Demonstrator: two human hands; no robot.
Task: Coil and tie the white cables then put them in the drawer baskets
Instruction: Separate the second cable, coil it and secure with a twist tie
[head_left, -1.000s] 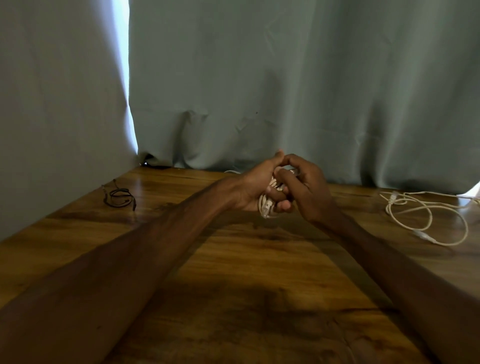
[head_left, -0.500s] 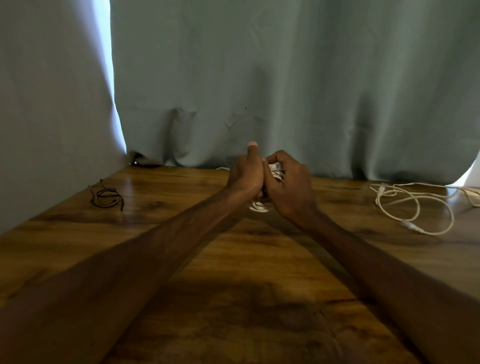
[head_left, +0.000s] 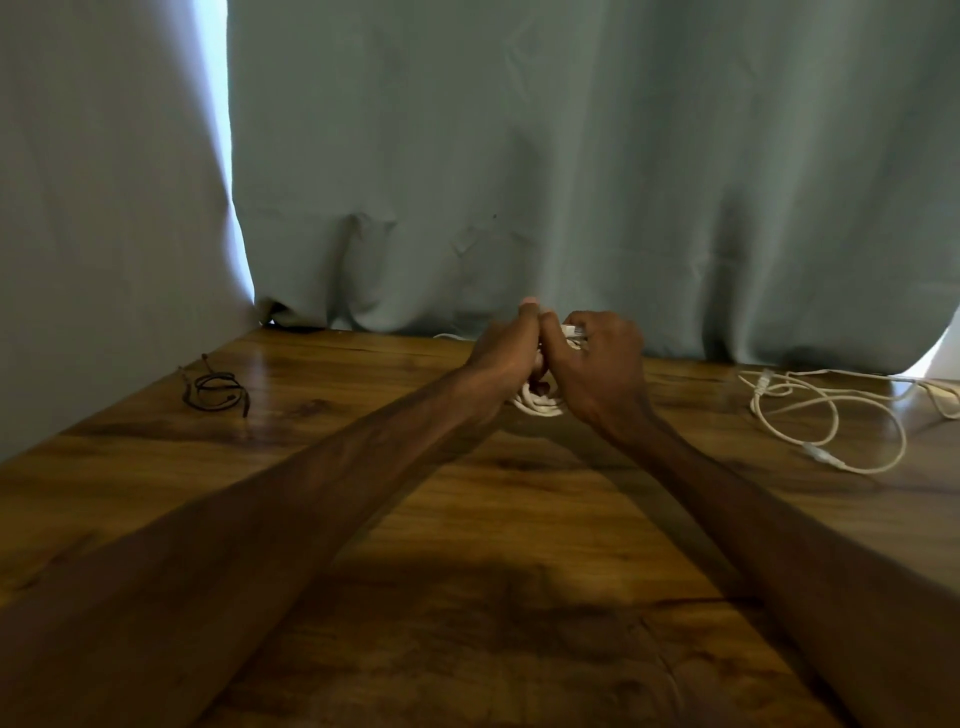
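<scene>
Wooden table (head_left: 467, 519), near its far edge: left hand (head_left: 506, 358) and right hand (head_left: 597, 369) still grip the coiled white cable (head_left: 540, 408).

nothing readable shows anywhere (no text, labels, brands, numbers or signs).

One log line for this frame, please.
stage: tying | left hand: grips cable bundle | right hand: grips cable bundle | loose white cable: on table, untouched

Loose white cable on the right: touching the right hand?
Apart. Head view shows bare table between the loose white cable and the right hand, which grips the coiled bundle.
</scene>
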